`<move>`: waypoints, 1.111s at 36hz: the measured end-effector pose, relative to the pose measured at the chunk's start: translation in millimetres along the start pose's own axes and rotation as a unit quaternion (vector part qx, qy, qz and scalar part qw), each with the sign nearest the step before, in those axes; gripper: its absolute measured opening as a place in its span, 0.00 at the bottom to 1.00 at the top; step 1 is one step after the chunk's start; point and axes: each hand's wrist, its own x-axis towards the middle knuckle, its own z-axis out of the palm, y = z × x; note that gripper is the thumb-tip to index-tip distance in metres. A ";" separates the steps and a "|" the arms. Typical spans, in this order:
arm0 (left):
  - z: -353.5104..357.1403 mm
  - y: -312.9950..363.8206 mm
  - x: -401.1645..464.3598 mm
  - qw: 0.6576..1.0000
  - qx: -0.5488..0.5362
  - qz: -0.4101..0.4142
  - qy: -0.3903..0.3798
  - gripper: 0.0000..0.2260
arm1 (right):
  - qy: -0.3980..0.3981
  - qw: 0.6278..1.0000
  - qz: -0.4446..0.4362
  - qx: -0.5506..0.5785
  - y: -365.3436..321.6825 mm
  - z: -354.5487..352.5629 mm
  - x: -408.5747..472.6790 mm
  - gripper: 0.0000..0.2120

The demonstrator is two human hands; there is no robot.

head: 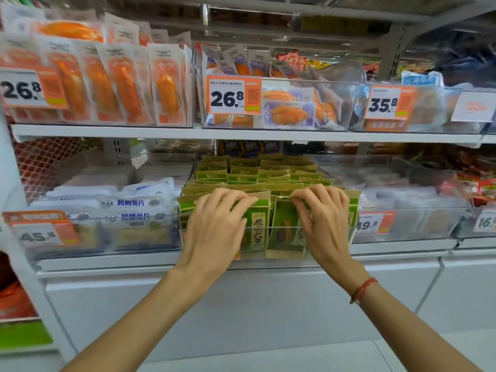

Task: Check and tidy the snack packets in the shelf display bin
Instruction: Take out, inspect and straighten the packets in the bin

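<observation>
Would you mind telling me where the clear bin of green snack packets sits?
In the head view, the clear plastic bin of green packets sits centre on the lower shelf, under both hands, right of the white fish-slice packets.

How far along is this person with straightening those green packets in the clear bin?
Roughly midway, I'd judge. The back rows of green packets already stand in neat lines. In hand: the left hand and right hand both have their fingers on the tops of the front-row packets, which lean unevenly behind the clear bin wall. Squaring that front row looks left.

White metal shelving (241,134) stands on a pale tiled floor (402,353).
</observation>
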 end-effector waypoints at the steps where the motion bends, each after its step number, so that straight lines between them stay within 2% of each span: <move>1: 1.8 2.1 -2.9 1.000 0.006 -0.001 -0.010 0.22 | 0.001 1.000 0.007 0.008 -0.6 0.1 1.0 0.11; 5: 7.9 4.8 -13.4 0.999 0.028 0.008 -0.043 0.24 | 0.007 0.997 0.049 0.062 -4.3 -2.2 6.1 0.06; 9: 9.6 3.0 -16.4 0.999 0.027 -0.006 -0.042 0.23 | 0.043 0.992 0.077 0.096 -5.6 -15.0 20.4 0.06; 12: 10.2 2.0 -18.6 0.999 0.014 -0.016 -0.036 0.22 | 0.073 0.992 0.048 0.092 -10.5 -29.2 30.6 0.06; 18: 6.3 3.2 -25.7 0.997 -0.056 -0.044 -0.042 0.18 | 0.130 0.986 -0.063 0.088 -17.3 -56.4 27.8 0.04; 22: -8.6 9.8 -24.5 0.978 -0.170 -0.103 -0.071 0.16 | 0.159 0.978 -0.055 0.125 -25.8 -77.9 20.5 0.09; 24: -14.4 14.3 -23.5 0.952 -0.262 -0.140 -0.079 0.13 | 0.128 0.981 -0.042 0.140 -27.0 -81.1 11.9 0.10; 26: -18.6 20.1 -21.6 0.900 -0.374 -0.200 -0.094 0.11 | 0.066 0.985 -0.018 0.159 -24.0 -76.6 3.0 0.09; 28: -19.4 25.3 -21.2 0.844 -0.461 -0.248 -0.119 0.13 | -0.005 0.979 0.021 0.202 -21.5 -67.7 -5.5 0.09; 30: -15.2 27.6 -23.7 0.815 -0.491 -0.265 -0.156 0.18 | -0.069 0.961 0.070 0.258 -20.5 -57.2 -15.9 0.06; 32: -10.1 27.1 -28.6 0.813 -0.470 -0.266 -0.216 0.18 | -0.133 0.933 0.124 0.310 -19.1 -47.2 -27.6 0.04; 35: -3.7 21.1 -38.2 0.826 -0.416 -0.266 -0.274 0.19 | -0.207 0.880 0.218 0.368 -18.4 -38.0 -40.3 0.08; 38: 0.7 13.0 -46.7 0.820 -0.409 -0.268 -0.296 0.22 | -0.225 0.846 0.262 0.407 -21.0 -34.5 -43.9 0.09; 40: 1.6 9.8 -48.4 0.808 -0.432 -0.255 -0.308 0.20 | -0.231 0.836 0.266 0.421 -23.9 -34.8 -42.5 0.10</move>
